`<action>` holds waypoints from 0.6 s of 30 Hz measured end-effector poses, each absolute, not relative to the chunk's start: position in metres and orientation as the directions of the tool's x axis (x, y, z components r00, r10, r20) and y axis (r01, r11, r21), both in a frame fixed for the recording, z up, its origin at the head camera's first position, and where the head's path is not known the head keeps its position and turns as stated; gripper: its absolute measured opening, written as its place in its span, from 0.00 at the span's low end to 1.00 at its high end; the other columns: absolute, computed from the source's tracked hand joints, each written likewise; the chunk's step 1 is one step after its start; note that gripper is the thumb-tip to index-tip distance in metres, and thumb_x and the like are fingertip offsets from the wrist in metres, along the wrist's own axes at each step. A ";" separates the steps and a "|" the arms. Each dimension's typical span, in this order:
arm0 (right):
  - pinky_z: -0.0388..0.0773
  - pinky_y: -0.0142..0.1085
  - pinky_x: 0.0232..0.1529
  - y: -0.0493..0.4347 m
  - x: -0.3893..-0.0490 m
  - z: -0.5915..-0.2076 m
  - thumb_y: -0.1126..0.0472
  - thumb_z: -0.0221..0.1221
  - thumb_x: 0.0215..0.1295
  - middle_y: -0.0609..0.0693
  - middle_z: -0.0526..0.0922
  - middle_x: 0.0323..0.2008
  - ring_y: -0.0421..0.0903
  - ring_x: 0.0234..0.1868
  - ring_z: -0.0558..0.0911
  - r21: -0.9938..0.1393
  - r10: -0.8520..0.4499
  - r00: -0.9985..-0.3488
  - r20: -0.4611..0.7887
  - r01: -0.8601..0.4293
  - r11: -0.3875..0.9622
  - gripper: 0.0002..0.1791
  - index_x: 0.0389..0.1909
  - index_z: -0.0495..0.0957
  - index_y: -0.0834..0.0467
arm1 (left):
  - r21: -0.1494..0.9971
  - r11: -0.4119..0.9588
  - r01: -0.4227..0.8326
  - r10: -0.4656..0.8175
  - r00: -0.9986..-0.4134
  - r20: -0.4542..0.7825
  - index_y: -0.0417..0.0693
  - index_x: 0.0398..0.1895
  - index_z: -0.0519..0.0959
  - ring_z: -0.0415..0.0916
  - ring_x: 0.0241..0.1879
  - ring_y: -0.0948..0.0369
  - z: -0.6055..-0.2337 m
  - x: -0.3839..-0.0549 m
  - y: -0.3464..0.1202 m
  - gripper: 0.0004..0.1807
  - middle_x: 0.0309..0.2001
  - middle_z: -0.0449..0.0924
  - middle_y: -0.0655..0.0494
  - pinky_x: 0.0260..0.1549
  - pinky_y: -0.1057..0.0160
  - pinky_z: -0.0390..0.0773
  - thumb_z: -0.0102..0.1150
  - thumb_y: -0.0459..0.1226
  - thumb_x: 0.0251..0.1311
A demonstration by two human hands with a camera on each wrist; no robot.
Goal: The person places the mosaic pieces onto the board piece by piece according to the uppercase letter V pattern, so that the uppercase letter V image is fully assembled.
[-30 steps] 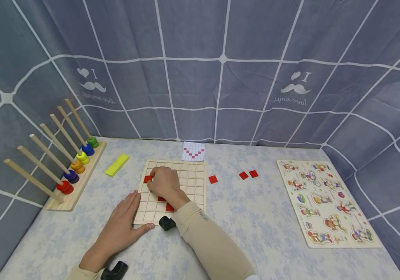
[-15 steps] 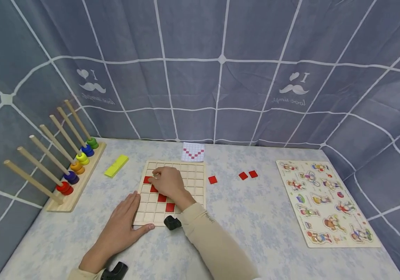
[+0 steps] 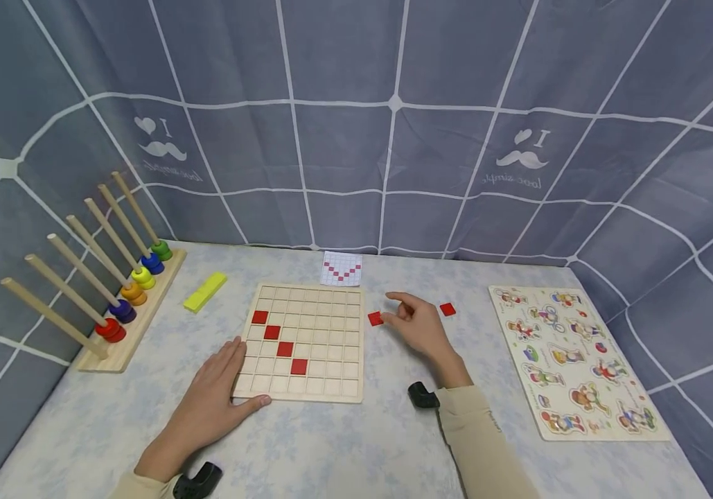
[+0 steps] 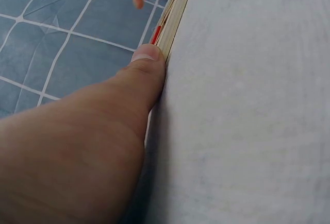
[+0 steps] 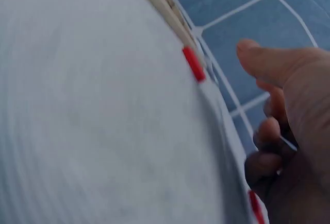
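A wooden grid board lies flat on the table, with several red square tiles in a diagonal line down its left part. My left hand rests at the board's lower left corner, fingers straight along the left edge and thumb at the near edge. To the right of the board, my right hand hovers with thumb and index finger parted and nothing between them. Close to its thumb lies a loose red tile. The right wrist view shows a tile apart from the thumb. Another tile lies beyond the hand.
A card with a red V pattern lies behind the board. To the left are a yellow bar and a wooden peg stand with coloured rings. A picture puzzle board lies at the right.
My right hand has left the board and moved right, over to the loose tiles, uncovering the diagonal of tiles. It now hides one loose tile. The left hand stays at the board's corner.
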State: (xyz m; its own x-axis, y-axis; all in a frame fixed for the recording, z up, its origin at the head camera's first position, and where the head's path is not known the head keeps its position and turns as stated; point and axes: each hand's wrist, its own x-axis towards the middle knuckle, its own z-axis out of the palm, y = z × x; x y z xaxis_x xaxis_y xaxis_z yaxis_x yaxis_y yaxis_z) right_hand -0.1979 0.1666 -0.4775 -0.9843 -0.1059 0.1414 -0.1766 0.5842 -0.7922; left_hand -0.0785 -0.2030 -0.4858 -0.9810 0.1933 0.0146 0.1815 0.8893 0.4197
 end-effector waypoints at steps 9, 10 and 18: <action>0.69 0.32 0.33 0.177 -0.195 -0.490 0.53 0.71 0.64 0.43 0.76 0.27 0.39 0.26 0.69 -0.716 -0.224 -0.966 0.126 -0.245 0.654 0.27 0.64 0.80 0.52 | 0.427 0.885 0.184 0.195 -0.981 0.017 0.35 0.81 0.51 0.48 0.78 0.34 -0.483 -0.078 -0.204 0.64 0.80 0.50 0.33 0.72 0.30 0.53 0.64 0.68 0.55; 0.69 0.32 0.33 0.176 -0.195 -0.491 0.52 0.70 0.64 0.43 0.76 0.27 0.39 0.25 0.69 -0.691 -0.231 -0.965 0.125 -0.252 0.678 0.27 0.64 0.80 0.51 | 0.425 0.886 0.183 0.193 -0.981 0.019 0.35 0.80 0.51 0.48 0.78 0.35 -0.483 -0.078 -0.204 0.64 0.80 0.51 0.33 0.72 0.30 0.53 0.64 0.68 0.55; 0.66 0.30 0.30 0.172 -0.195 -0.491 0.48 0.67 0.67 0.39 0.76 0.28 0.37 0.23 0.66 -0.565 -0.274 -0.955 0.114 -0.289 0.773 0.26 0.65 0.79 0.48 | 0.413 0.892 0.182 0.190 -0.981 0.022 0.35 0.80 0.52 0.49 0.78 0.35 -0.483 -0.077 -0.203 0.63 0.80 0.51 0.34 0.73 0.32 0.54 0.64 0.69 0.55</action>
State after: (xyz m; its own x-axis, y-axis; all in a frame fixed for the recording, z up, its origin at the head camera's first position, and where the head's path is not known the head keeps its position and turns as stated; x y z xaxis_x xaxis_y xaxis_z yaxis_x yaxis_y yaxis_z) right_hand -0.1947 0.1724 -0.4906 -0.9551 -0.2736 0.1141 -0.2889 0.7729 -0.5650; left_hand -0.0769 -0.2028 -0.4834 -0.9815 0.1904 0.0220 0.1824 0.8925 0.4125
